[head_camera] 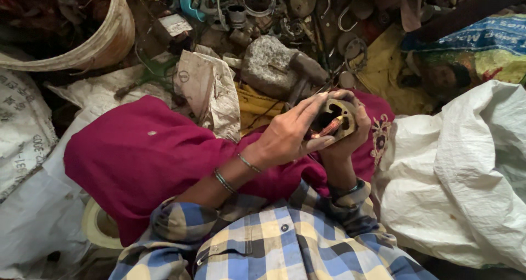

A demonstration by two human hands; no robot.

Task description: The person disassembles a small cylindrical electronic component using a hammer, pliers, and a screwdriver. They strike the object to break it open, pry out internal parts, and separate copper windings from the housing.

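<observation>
While both hands are gripping it, a small motor stator [338, 120] with copper windings is sitting above the magenta-clothed lap.

Left hand [287, 135] fingers are lying flat across its face, and right hand [350, 140] fingers are curling under it; beyond are lying a grey stone hammer [274, 66], scrap metal rings [350, 44] and a white woven sack [466, 170].

A scrap-sorting workshop, worked at floor level. At twelve o'clock lies a heap of rusty metal rings, hooks and round parts [285, 9]; just below it sits a grey stone block [268, 66]. A worn cream plastic tub [112, 41] stands at ten o'clock, and a white woven sack [466, 176] slumps at three o'clock.
</observation>
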